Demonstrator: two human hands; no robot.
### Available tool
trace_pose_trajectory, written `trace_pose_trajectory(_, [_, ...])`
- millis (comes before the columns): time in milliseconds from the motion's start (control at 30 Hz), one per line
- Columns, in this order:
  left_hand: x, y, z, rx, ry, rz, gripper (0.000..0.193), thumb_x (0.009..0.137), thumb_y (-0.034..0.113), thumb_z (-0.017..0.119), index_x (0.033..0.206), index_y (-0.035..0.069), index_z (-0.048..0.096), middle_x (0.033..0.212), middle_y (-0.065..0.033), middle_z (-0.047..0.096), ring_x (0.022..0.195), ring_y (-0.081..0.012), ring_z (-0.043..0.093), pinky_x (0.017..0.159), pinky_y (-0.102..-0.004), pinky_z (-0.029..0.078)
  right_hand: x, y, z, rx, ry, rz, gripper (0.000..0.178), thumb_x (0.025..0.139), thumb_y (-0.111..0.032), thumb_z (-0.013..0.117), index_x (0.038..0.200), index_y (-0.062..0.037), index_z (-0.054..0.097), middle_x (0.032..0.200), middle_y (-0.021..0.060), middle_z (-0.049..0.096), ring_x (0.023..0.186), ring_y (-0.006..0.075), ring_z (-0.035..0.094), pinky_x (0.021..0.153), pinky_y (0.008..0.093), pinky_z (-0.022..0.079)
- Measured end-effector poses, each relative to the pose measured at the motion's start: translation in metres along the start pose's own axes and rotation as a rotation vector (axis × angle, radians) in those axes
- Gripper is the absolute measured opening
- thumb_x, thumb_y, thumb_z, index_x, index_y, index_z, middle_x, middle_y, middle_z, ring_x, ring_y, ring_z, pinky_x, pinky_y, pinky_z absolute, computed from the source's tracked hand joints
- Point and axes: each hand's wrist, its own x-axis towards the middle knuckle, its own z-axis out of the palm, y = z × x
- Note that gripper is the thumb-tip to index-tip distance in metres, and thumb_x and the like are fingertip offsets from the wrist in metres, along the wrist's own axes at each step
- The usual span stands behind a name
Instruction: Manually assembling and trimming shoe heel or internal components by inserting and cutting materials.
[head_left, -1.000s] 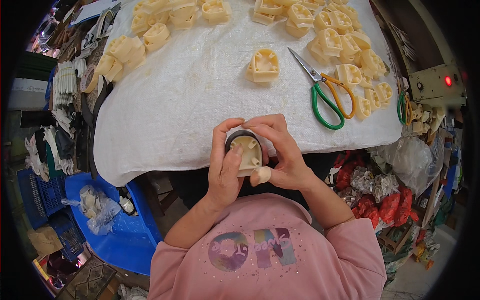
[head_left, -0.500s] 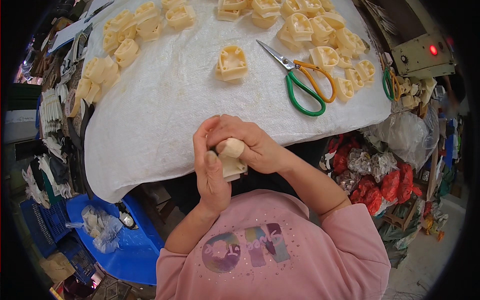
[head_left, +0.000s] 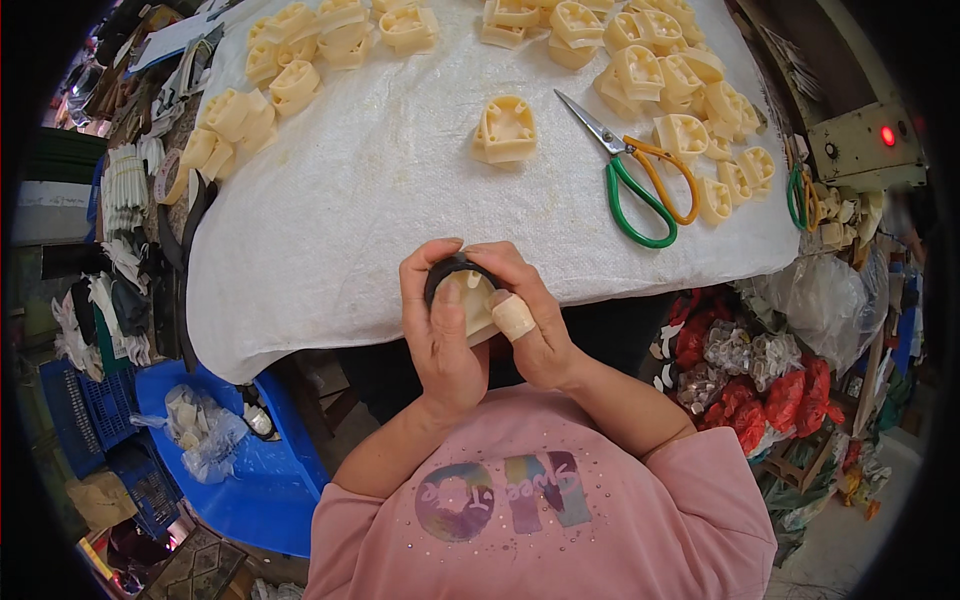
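Between my hands, just in front of the table's near edge, is a cream plastic cup-shaped part [head_left: 458, 313] with a black band [head_left: 460, 266] curved along its far rim. My left hand [head_left: 440, 335] grips its left side, the thumb lying over the inside. My right hand [head_left: 530, 310] clasps the right side, and its thumb wears a pale wrap [head_left: 513, 315]. The fingers beneath the part are mostly hidden. Beyond my hands a single cream part [head_left: 505, 132] rests alone on the white cloth [head_left: 330, 240]. To its right lie scissors [head_left: 632, 170] with one green and one yellow handle, blades spread.
Many more cream parts [head_left: 640, 75] are piled along the far and right side of the cloth, others [head_left: 235, 115] at left. A machine box with a red light [head_left: 868, 145] stands at right. Below left is a blue tub [head_left: 250, 500]; below right are red bags [head_left: 790, 385].
My hands have turned and opened around the cream part, so its inside and the black band now show. The view has shifted, moving the table's contents rightward in the picture.
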Motion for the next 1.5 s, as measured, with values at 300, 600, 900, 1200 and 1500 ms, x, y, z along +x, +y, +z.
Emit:
trace_pose_trajectory(300, [0.012, 0.021, -0.022, 0.248, -0.202, -0.176, 0.09, 0.085, 0.073, 0.022, 0.144, 0.007, 0.005, 0.11, -0.0167, 0.053, 0.101, -0.0235, 0.055, 0.088, -0.0353, 0.045, 0.024, -0.034, -0.03, -0.562, 0.053, 0.09, 0.058, 0.078, -0.041, 0.067, 0.117, -0.0018, 0.052, 0.092, 0.0132, 0.054, 0.085, 0.0267, 0.056, 0.074, 0.0344, 0.046])
trace_pose_trajectory(600, [0.011, 0.027, -0.026, 0.62, -0.343, 0.076, 0.066, 0.078, 0.024, 0.072, 0.128, -0.005, 0.039, 0.108, -0.0176, 0.053, 0.095, -0.0261, 0.058, 0.078, -0.0314, 0.048, 0.019, -0.019, -0.036, -0.145, 0.054, 0.199, 0.036, 0.081, -0.022, 0.063, 0.108, 0.0008, 0.057, 0.082, 0.0107, 0.057, 0.075, 0.0201, 0.057, 0.065, 0.0313, 0.047])
trace_pose_trajectory(900, [0.015, 0.042, -0.022, 0.964, -0.411, 0.374, 0.056, 0.061, -0.002, 0.073, 0.114, 0.005, 0.056, 0.084, -0.006, 0.053, 0.072, -0.0164, 0.052, 0.06, -0.025, 0.043, 0.039, -0.029, -0.058, 0.069, -0.194, 0.549, 0.019, 0.087, -0.019, 0.057, 0.095, -0.0032, 0.062, 0.08, 0.0042, 0.062, 0.07, 0.0137, 0.057, 0.062, 0.0271, 0.046])
trace_pose_trajectory(1200, [0.011, 0.03, -0.019, 1.043, -0.275, 0.527, 0.058, 0.054, 0.006, 0.081, 0.104, -0.001, 0.051, 0.092, -0.0163, 0.061, 0.079, -0.0248, 0.065, 0.067, -0.0302, 0.052, 0.022, -0.02, -0.048, 0.102, -0.03, 0.457, 0.022, 0.095, -0.021, 0.048, 0.102, -0.0051, 0.062, 0.078, 0.0001, 0.056, 0.065, 0.0073, 0.053, 0.056, 0.0203, 0.043])
trace_pose_trajectory(1500, [0.015, 0.015, -0.009, 1.232, -0.072, 0.738, 0.057, 0.054, 0.011, 0.084, 0.098, -0.003, 0.051, 0.081, -0.0141, 0.059, 0.067, -0.0268, 0.065, 0.057, -0.0303, 0.052, 0.011, -0.011, -0.006, -0.146, 0.285, 0.379, 0.03, 0.096, -0.019, 0.041, 0.117, -0.0011, 0.053, 0.1, 0.0145, 0.06, 0.091, 0.025, 0.059, 0.082, 0.0332, 0.045])
